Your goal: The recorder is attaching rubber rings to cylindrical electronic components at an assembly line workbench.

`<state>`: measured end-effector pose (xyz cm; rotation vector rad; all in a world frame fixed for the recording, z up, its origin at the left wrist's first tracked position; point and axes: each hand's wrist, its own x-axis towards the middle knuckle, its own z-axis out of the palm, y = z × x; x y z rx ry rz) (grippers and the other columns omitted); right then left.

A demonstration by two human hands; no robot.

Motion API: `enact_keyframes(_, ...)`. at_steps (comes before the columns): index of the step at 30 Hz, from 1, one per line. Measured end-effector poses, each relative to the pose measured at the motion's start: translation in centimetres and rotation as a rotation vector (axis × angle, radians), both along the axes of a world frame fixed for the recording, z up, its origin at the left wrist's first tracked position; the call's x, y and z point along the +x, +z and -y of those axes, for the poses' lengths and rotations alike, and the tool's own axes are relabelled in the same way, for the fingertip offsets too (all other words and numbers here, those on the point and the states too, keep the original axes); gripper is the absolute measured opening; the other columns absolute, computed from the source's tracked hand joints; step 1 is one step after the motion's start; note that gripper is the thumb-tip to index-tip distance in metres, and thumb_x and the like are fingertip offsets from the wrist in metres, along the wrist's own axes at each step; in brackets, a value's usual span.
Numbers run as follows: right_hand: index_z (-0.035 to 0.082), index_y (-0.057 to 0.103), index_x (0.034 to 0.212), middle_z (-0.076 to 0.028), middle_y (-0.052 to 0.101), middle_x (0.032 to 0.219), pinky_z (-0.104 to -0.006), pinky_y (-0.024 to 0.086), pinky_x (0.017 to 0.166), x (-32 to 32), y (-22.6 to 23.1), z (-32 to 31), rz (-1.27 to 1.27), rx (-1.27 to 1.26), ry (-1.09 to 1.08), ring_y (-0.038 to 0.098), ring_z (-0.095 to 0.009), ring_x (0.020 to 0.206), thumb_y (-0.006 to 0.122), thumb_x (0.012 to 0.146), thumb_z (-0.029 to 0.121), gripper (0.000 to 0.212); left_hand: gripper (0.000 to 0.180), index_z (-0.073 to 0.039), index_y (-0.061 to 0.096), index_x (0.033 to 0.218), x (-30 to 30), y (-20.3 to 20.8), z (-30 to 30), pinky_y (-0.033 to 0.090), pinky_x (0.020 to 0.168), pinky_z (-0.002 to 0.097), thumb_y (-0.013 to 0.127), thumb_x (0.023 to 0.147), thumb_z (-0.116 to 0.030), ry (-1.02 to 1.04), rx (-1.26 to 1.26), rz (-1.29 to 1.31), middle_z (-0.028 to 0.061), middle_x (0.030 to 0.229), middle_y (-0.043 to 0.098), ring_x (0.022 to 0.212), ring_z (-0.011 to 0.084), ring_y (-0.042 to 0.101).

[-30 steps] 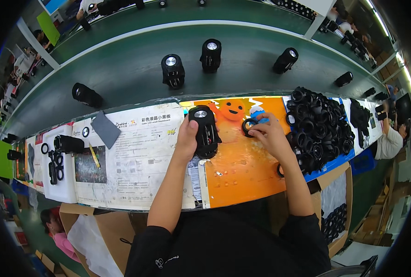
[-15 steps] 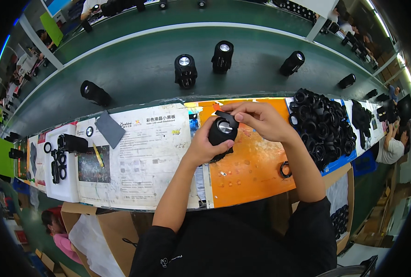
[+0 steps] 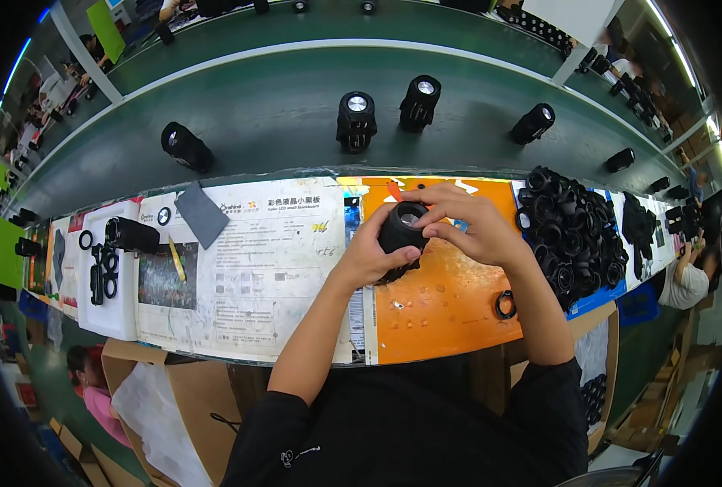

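Matt black plastic housing (image 3: 399, 231); glossy orange mat (image 3: 442, 304).

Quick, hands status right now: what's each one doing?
Left hand: closed around the black cylindrical part, holding it.
Right hand: fingers curled over the same part's top.

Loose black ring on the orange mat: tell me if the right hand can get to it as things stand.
Probably yes, once freed. The ring lies alone beside the right forearm, nothing covering it, but the right hand is busy on the black cylinder.

The person wears a black top (image 3: 409, 430) with short sleeves. Near its bottom left is a small pale mark (image 3: 300, 456), maybe a logo. Both arms are bare.
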<state>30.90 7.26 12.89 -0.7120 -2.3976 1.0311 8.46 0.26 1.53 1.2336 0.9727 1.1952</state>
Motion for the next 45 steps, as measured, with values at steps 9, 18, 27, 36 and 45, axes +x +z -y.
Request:
enact_keyframes(9,0.021,0.081,0.139,-0.005,0.068,0.158,-0.0463,0.051,0.118,-0.2,0.0,0.1,0.055,0.168,0.086,0.063,-0.036,0.137,0.081,0.094,0.004,0.049,0.078,-0.005,0.058,0.146,0.3,-0.5,-0.1,0.059,0.099,0.0352,0.091,0.087,-0.045,0.008,0.073,0.038,0.0125,0.126,0.073,0.112,0.0223,0.072)
enact_keyframes(18,0.021,0.082,0.139,-0.007,0.070,0.152,-0.0447,0.051,0.117,0.3,1.1,0.3,0.102,0.228,0.081,0.064,-0.035,0.135,0.080,0.097,0.010,0.044,0.079,-0.004,0.062,0.143,0.8,1.4,0.0,0.059,0.100,0.0374,0.094,0.084,-0.044,0.004,0.006,-0.061,0.0140,0.123,0.076,0.109,0.0267,0.075)
enact_keyframes(27,-0.001,0.077,0.110,-0.024,0.077,0.113,-0.0518,0.053,0.100,-6.5,-1.4,-0.8,0.438,-0.295,-0.160,0.072,-0.043,0.108,0.041,0.116,0.042,0.057,0.082,-0.001,0.064,0.141,1.7,-0.2,0.9,0.057,0.105,0.0400,0.097,0.079,-0.042,0.043,0.198,-0.267,0.0181,0.128,0.075,0.117,0.0329,0.076)
enact_keyframes(36,-0.002,0.072,0.101,-0.021,0.076,0.101,-0.0474,0.054,0.096,-4.4,-3.7,0.2,0.204,-0.200,-0.255,0.071,-0.042,0.103,0.051,0.106,0.027,0.037,0.081,0.001,0.064,0.133,2.0,1.2,0.5,0.059,0.099,0.0381,0.100,0.074,-0.041,-0.035,0.186,-0.340,0.0161,0.123,0.077,0.112,0.0287,0.077)
enact_keyframes(45,0.012,0.079,0.110,-0.016,0.074,0.116,-0.0532,0.050,0.108,7.5,-3.1,-14.6,0.020,0.828,-0.735,0.066,-0.040,0.119,0.079,0.093,0.020,0.019,0.088,-0.005,0.051,0.148,-2.1,0.9,2.0,0.055,0.109,0.0443,0.101,0.077,-0.021,0.008,-0.074,-0.399,0.0238,0.139,0.067,0.130,0.0361,0.069)
